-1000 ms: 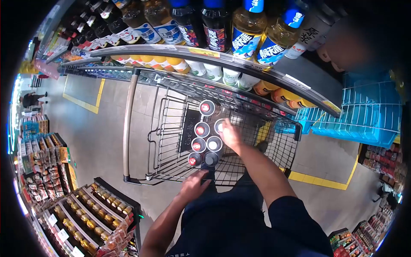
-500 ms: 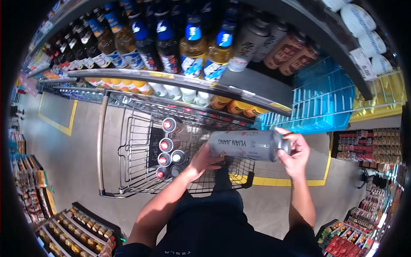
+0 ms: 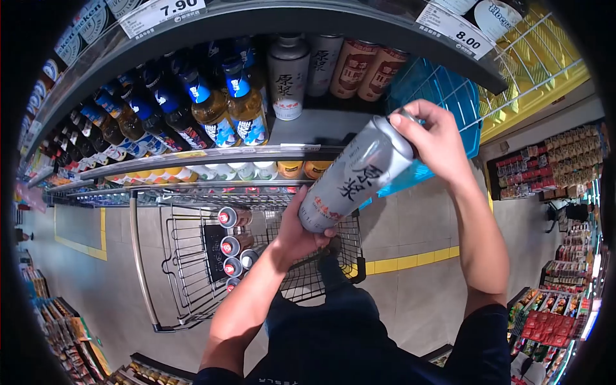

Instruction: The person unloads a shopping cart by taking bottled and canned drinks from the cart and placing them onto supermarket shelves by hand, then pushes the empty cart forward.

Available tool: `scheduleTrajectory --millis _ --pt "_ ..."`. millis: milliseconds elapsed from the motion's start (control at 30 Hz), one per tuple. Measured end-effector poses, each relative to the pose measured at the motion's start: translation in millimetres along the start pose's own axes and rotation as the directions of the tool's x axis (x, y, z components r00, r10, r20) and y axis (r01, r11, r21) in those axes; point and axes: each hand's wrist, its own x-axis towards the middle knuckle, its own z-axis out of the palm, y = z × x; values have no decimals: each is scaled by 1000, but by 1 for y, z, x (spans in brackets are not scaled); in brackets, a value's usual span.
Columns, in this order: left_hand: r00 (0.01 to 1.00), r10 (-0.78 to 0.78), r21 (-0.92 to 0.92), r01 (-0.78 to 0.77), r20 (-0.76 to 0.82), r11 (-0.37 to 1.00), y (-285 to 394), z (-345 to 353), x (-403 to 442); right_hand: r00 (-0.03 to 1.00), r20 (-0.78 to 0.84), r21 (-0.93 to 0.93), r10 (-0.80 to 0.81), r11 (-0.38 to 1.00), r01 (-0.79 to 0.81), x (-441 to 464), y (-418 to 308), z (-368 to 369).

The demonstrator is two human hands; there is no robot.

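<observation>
A large silver beer can (image 3: 357, 174) with dark brush-style characters is held tilted in front of the shelf, its top toward the upper right. My left hand (image 3: 296, 232) is closed around the can's lower end. At the top end, my right hand (image 3: 435, 136) grips the cap and rim with thumb and fingers. Behind it, a matching silver can (image 3: 286, 78) stands upright at the shelf front, beside brown-red cans (image 3: 354, 69). Below, several cans (image 3: 230, 246) stand in the wire shopping cart (image 3: 168, 247).
Beer bottles (image 3: 212, 110) line the shelf (image 3: 308, 131) to the left. Blue plastic crates (image 3: 443, 96) and a yellow crate (image 3: 545, 77) sit behind wire racks at the right. Price tags (image 3: 459, 31) hang from the upper shelf edge. Yellow tape (image 3: 410, 262) marks the floor.
The can has gone from nearly level to steeply tilted, its cap end raised toward the shelf and its front label turned into view. Both hands still hold it. The view has moved nearer the shelf.
</observation>
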Motion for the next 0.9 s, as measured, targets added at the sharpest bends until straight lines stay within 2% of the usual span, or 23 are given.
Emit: scheduleTrajectory --millis 33,100,167,200,300,333,433,467,533,567,600,633,667,700,733,833,900 --pt "998 16 3 -16 -69 1000 1 4 4 999 19 -26 34 999 -34 5 -4 -2" --pt "992 69 16 -68 -106 998 14 13 13 997 28 -38 78 996 -77 12 -13 -5" --pt "954 189 41 -184 -232 982 28 26 26 1000 4 27 -18 999 18 14 -22 -7" --pt "953 193 41 -188 -233 981 35 28 33 998 -8 60 -67 996 67 16 -26 -8" --pt "838 425 218 -369 -342 903 47 38 52 990 -99 -89 -105 991 96 24 -33 -10" --pt "839 428 220 -372 -337 902 44 38 56 986 -120 -133 -114 986 98 26 -35 -8" --pt "751 581 518 -376 -315 768 37 32 66 923 -68 -382 -379 865 327 41 -28 6" --pt "754 577 519 -373 -313 769 33 30 70 920 -20 -503 -391 799 329 48 -27 10" --pt "604 793 814 -419 -81 403 27 30 82 936 -23 -552 -350 785 280 60 -21 24" --pt "630 775 873 -407 57 268 30 29 86 882 -18 -590 -471 717 371 74 -6 28" --pt "630 775 874 -405 53 269 35 34 90 883 -16 -588 -469 719 371 90 1 30" --pt "620 749 952 -301 234 -48 39 39 93 900 29 -585 -435 722 368 104 6 32" --pt "635 666 913 -182 392 -364 42 45 97 914 77 -582 -398 726 366 112 12 35" --pt "646 634 885 -153 426 -439 45 50 101 936 31 -606 -351 738 297 113 2 39" --pt "649 634 888 -149 420 -435 47 49 107 938 34 -603 -346 741 295 118 5 44" --pt "651 658 862 10 380 -508 60 46 119 915 1 -679 -402 672 296 138 12 53" --pt "645 657 859 0 391 -512 68 41 123 846 -45 -779 -531 549 303 147 17 60"
